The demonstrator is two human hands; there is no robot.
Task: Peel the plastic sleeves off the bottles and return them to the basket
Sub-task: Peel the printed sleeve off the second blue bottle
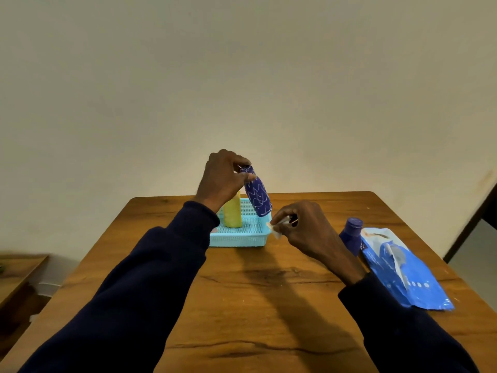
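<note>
Nearest to me are my two dark sleeves (134, 292), reaching forward over a brown wooden table (255, 305). At right, a crumpled blue plastic sleeve (403, 273) lies flat on the wood, with a dark blue bottle (351, 235) at its far end. My right hand (304, 227) hovers low near the table's middle, its fingertips pinching a small pale scrap (275, 228). Just beyond is a light blue mesh basket (239, 239) with a yellow bottle (232, 214) standing upright inside. Farthest, my left hand (223, 179) grips a blue patterned bottle (256, 193) by its top, tilted, base hanging over the basket's right side. I cannot tell whether the pattern is a sleeve. To peel it well, I would first drop the scrap, then steady the body with the freed hand, since a one-handed neck grip lets it swing.
</note>
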